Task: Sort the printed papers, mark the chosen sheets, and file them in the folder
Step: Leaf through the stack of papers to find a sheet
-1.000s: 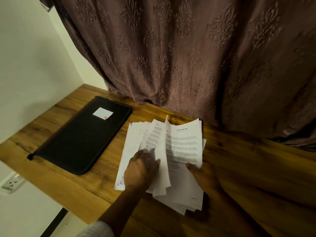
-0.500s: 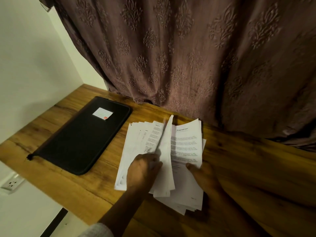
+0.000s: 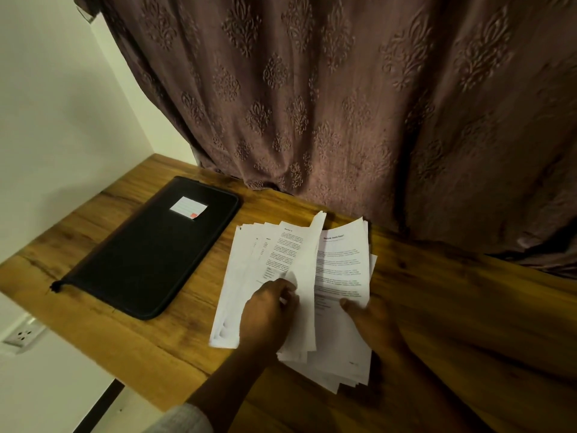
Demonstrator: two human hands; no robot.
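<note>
A fanned stack of printed white papers (image 3: 342,270) lies on the wooden table (image 3: 468,307). My left hand (image 3: 268,314) pinches one sheet (image 3: 307,276) and lifts it on edge, with fanned sheets (image 3: 246,254) lying to its left. The thumb of my right hand (image 3: 374,323) presses down on the right side of the stack. A black zipped folder (image 3: 150,248) with a small white label lies closed to the left of the papers.
A brown patterned curtain (image 3: 343,104) hangs along the table's far edge, just behind the papers. A white wall (image 3: 46,104) stands at the left. A wall socket (image 3: 23,334) sits below the table's left front edge.
The sheet in my left hand has swung further to the right over the stack. My right hand has stayed in place on the papers.
</note>
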